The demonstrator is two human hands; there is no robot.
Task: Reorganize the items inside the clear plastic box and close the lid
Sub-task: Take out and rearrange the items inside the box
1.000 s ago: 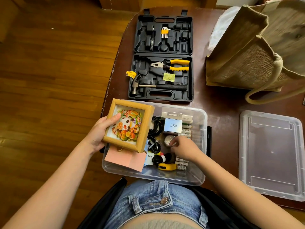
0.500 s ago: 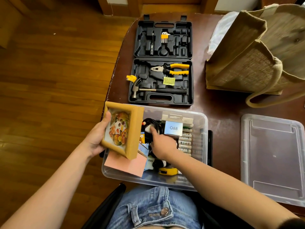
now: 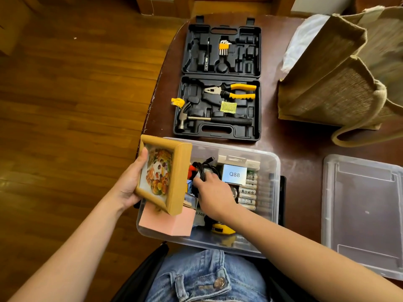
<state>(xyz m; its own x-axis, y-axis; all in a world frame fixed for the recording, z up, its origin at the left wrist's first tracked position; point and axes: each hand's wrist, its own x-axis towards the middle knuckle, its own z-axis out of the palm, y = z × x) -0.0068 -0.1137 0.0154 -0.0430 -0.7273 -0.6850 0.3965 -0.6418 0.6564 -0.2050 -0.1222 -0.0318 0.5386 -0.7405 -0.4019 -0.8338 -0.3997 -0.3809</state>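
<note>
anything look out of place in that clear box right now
The picture frame is tilted on edge above the clear box's left side, held in the left hand, not packed. The right hand grips a black cable bundle. The lid lies off to the right.

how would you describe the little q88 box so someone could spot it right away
Start at the clear plastic box on the table edge nearest the person, just below the open black tool case. Look in its far half, just right of the right hand and the black cables. The Q88 box is the pale, square-faced one printed "Q88", lying left of a column of batteries.
</note>
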